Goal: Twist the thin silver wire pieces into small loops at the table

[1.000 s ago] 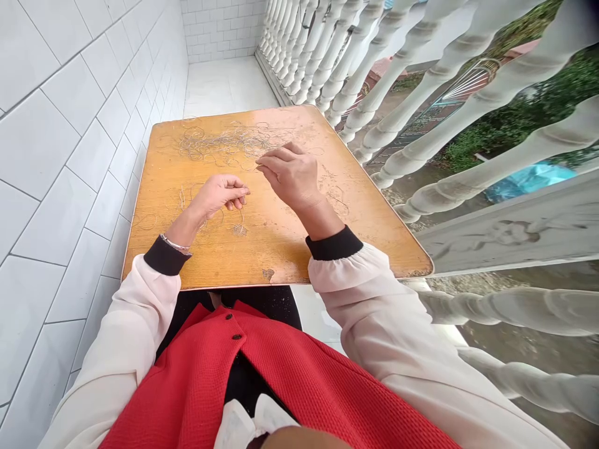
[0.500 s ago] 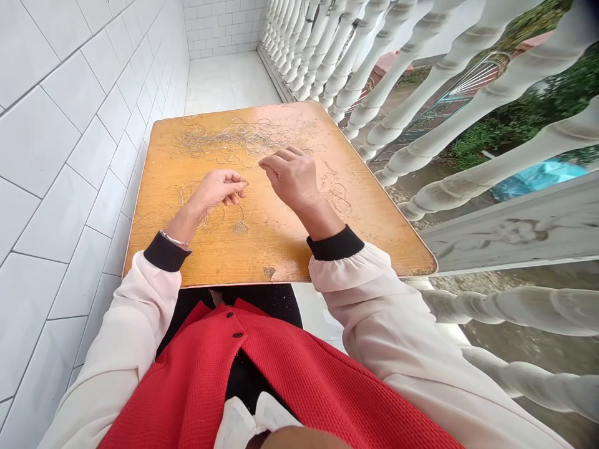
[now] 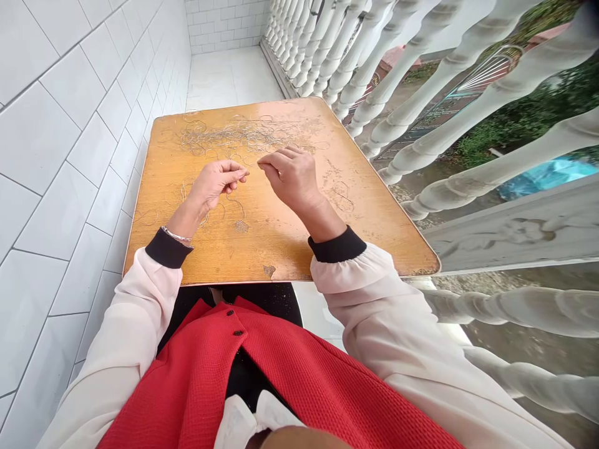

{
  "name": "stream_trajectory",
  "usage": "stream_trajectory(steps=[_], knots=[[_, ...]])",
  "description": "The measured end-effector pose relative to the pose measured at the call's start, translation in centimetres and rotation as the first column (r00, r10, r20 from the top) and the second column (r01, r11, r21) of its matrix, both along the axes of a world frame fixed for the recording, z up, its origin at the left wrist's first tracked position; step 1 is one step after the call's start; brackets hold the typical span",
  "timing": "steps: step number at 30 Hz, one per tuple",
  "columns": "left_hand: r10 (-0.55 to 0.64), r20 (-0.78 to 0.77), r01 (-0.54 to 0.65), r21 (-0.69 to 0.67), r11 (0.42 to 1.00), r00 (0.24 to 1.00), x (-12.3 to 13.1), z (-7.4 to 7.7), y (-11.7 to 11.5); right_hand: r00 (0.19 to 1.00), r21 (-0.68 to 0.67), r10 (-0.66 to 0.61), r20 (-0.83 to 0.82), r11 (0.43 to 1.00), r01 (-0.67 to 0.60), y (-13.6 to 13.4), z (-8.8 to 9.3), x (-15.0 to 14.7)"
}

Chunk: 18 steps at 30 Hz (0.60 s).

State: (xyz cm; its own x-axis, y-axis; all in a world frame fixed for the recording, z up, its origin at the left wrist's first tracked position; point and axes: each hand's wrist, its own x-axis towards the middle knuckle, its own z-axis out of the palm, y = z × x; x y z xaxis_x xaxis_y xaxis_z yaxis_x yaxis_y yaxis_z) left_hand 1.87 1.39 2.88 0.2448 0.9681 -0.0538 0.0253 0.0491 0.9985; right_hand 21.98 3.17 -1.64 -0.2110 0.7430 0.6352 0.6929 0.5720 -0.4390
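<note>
My left hand (image 3: 214,185) hovers over the wooden table (image 3: 290,249), its fingers pinched on a thin wire strand that hangs down towards the board. My right hand (image 3: 291,174) is just to the right of it, fingers curled in a pinch near the left fingertips; what it holds is too fine to make out. A tangled heap of thin wire rings (image 3: 234,134) lies at the far side of the table. A few loose rings (image 3: 340,194) lie right of my right wrist, and others (image 3: 150,217) near the left edge.
A white tiled wall (image 3: 56,143) runs close along the table's left side. White balusters (image 3: 421,106) of a railing stand along the right. A white tiled floor (image 3: 224,75) stretches beyond the table. My red vest (image 3: 262,380) fills the bottom.
My left hand has risen and moved slightly forward, closing the gap to my right hand. The right hand has hardly moved.
</note>
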Motion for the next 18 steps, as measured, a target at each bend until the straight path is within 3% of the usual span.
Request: stream_trajectory(steps=[4, 9, 18], knots=[[0.037, 0.029, -0.036, -0.020, 0.999, 0.999, 0.15, -0.08, -0.16, 0.999, -0.016, -0.011, -0.034, 1.000, 0.011, -0.20, -0.39, -0.45], [-0.019, 0.027, 0.021, -0.074, 0.997, 0.999, 0.26, 0.02, -0.35, 1.000, 0.023, -0.016, -0.003, 1.000, 0.016, -0.29, -0.69, -0.71], [-0.009, 0.029, 0.010, -0.052, 0.999, 1.000, 0.28, 0.00, -0.10, 1.000, 0.014, -0.006, 0.024, 1.000, 0.005, -0.47, -0.75, -1.00]])
